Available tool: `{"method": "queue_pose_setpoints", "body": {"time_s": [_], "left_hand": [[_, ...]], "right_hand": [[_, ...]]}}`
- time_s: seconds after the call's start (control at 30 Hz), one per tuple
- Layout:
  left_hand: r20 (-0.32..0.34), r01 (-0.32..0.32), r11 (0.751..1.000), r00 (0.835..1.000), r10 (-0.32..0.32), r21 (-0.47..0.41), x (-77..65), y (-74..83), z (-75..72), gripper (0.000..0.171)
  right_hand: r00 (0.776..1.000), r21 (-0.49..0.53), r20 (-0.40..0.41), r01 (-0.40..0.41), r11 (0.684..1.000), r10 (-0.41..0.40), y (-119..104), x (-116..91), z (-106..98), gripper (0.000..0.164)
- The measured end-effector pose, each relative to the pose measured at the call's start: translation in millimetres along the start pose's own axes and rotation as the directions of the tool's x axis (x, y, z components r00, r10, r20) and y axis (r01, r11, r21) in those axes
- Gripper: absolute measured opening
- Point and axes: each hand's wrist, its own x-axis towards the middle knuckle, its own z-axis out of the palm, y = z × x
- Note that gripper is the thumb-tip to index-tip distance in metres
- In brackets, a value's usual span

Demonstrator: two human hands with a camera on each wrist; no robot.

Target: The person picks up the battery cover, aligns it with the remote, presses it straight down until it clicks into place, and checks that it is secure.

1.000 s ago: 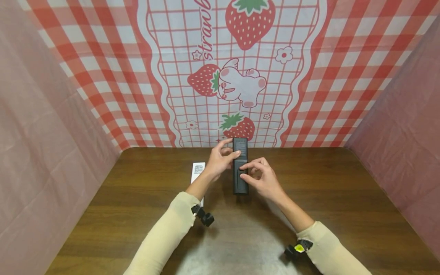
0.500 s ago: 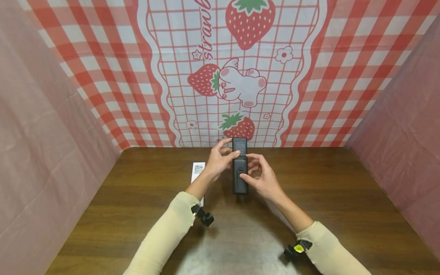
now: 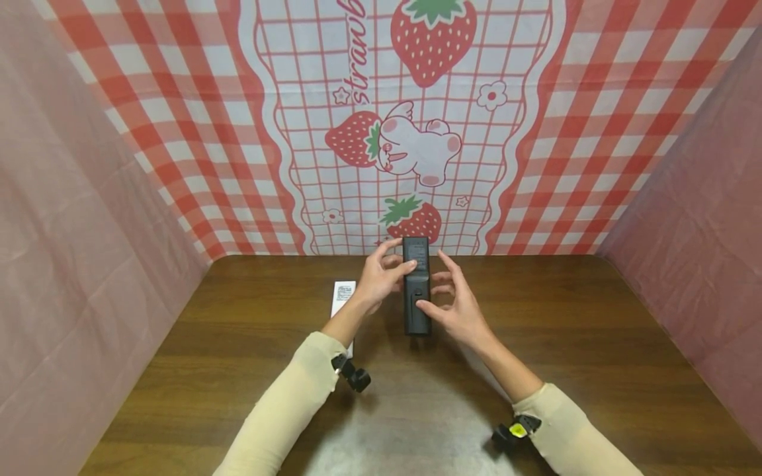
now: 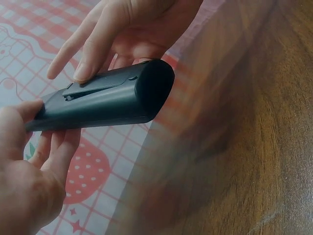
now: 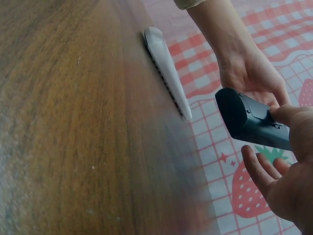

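A black remote control [image 3: 417,311] is held above the table, its back with the battery cover [image 4: 105,84] turned up. In the left wrist view a narrow gap runs along one edge of that cover. My left hand [image 3: 375,281] grips the remote near its far end, thumb on the back and fingers beneath. My right hand [image 3: 458,304] touches the cover with its thumb, while its other fingers spread apart beside the remote. The right wrist view shows those fingers [image 5: 261,169] clear of the remote's underside. The remote's front face is hidden in the head view.
A white remote control [image 3: 343,294] lies face down on the wooden table [image 3: 238,370], left of the black one and partly behind my left forearm. A red checked strawberry cloth [image 3: 417,142] hangs behind the table. Pink cloths [image 3: 702,218] stand at both sides.
My right index finger has lifted off the remote's back and swung away to the far right side, straightening. The right thumb stays on the cover. My left hand and the remote have barely moved.
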Motion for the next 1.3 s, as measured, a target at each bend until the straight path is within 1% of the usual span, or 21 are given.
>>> {"method": "queue_pose_setpoints", "body": {"time_s": [0.1, 0.23, 0.5, 0.93, 1.3], "left_hand": [[0.0, 0.0, 1.0, 1.0, 0.0, -0.007, -0.3, 0.4, 0.1, 0.066], [0.007, 0.002, 1.0, 1.0, -0.002, -0.017, -0.5, 0.5, 0.0, 0.067], [0.007, 0.0, 1.0, 1.0, 0.0, -0.02, -0.5, 0.3, -0.2, 0.067], [0.017, 0.004, 1.0, 1.0, -0.004, 0.0, -1.6, -0.5, -0.2, 0.067], [0.007, -0.011, 1.0, 1.0, 0.011, 0.002, -1.9, 2.1, 1.6, 0.067]], "right_hand": [[1.0, 0.008, 0.015, 0.007, 1.0, -0.007, 1.0, 0.7, -0.8, 0.102], [0.999, 0.012, 0.037, 0.02, 1.0, -0.02, 1.9, 1.5, -2.1, 0.098], [0.996, 0.051, 0.088, -0.018, 0.999, 0.013, 2.2, 2.7, -4.6, 0.094], [0.994, 0.081, 0.106, -0.017, 0.997, 0.008, 6.1, 4.3, -6.5, 0.091], [0.991, 0.113, 0.127, -0.047, 0.992, 0.033, 3.4, 7.2, -6.4, 0.092]]}}
